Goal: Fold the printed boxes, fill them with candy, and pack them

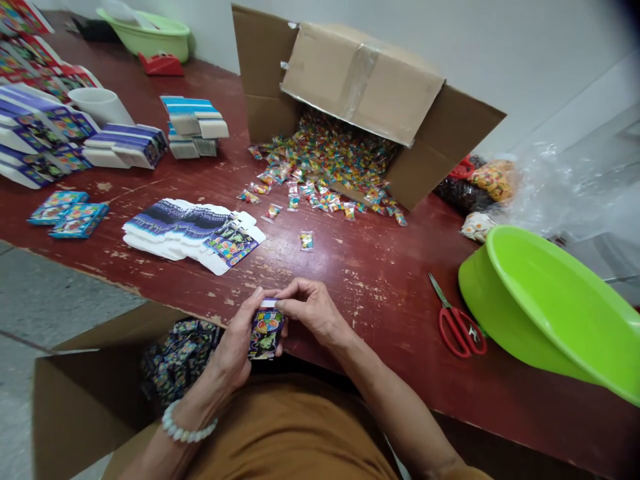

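Note:
Both hands meet at the near edge of the red table (380, 280) around one small printed carton (265, 332). My left hand (237, 350) wraps its side and bottom. My right hand (310, 310) pinches the white flap at its top. A fan of flat, unfolded cartons (193, 233) lies just beyond the hands. One loose candy packet (307, 240) rests between that fan and the hands. A tipped cardboard box (360, 87) spills a heap of small candy packets (330, 167) further back.
Red scissors (457, 323) lie right of my hands beside two nested green basins (555, 307). An open cardboard box (95, 393) with filled cartons sits below the table's left edge. Stacks of folded cartons (125, 145) and a white cup (100, 105) stand far left.

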Tool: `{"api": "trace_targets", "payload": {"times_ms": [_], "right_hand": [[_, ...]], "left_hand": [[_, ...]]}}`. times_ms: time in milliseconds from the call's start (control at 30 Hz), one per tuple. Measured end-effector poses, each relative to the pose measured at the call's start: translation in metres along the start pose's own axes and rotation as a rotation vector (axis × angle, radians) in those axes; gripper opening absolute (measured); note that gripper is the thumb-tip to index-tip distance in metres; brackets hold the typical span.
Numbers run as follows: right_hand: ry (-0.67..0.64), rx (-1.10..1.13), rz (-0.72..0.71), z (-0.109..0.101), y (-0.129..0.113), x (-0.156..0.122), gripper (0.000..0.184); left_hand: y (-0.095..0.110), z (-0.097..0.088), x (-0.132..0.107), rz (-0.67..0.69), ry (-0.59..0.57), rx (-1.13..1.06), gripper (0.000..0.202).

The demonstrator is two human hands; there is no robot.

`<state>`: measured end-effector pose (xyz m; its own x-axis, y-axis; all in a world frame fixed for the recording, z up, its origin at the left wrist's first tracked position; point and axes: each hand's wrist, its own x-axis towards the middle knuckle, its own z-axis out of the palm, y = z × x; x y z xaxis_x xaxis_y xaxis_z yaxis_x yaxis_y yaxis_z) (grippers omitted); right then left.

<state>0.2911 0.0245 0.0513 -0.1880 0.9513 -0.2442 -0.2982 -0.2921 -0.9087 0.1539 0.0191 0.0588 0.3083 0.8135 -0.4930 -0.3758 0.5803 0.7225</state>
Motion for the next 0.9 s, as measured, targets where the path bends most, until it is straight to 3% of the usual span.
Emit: {"api": "trace_targets", "payload": {"times_ms": [233,433,567,733,900], "right_hand": [[0.028,-0.069,-0.061,0.005,0.001,-0.004,0.017],[-0.149,-0.234,-0.113,-0.009,-0.007,-0.011,0.017],[-0.062,-0.484,-0.270,-0.015,-0.006,-0.011,0.012],[-0.048,-0.369,-0.095,-0.013,-0.004,-0.005,0.010],[-0.035,-0.494,-0.225,-0.013,-0.004,-0.006,0.004]], "left_hand": [[-0.005,-0.006,0.000,0.028,0.009,0.059,0.059],[0.000,-0.003,-0.003,0.011,-0.008,0.108,0.057],[-0.003,-0.004,-0.001,0.019,-0.022,0.142,0.059],[-0.012,-0.011,0.002,0.081,0.001,0.279,0.059],[-0.009,-0.009,0.000,-0.025,0.012,0.173,0.072]]}}
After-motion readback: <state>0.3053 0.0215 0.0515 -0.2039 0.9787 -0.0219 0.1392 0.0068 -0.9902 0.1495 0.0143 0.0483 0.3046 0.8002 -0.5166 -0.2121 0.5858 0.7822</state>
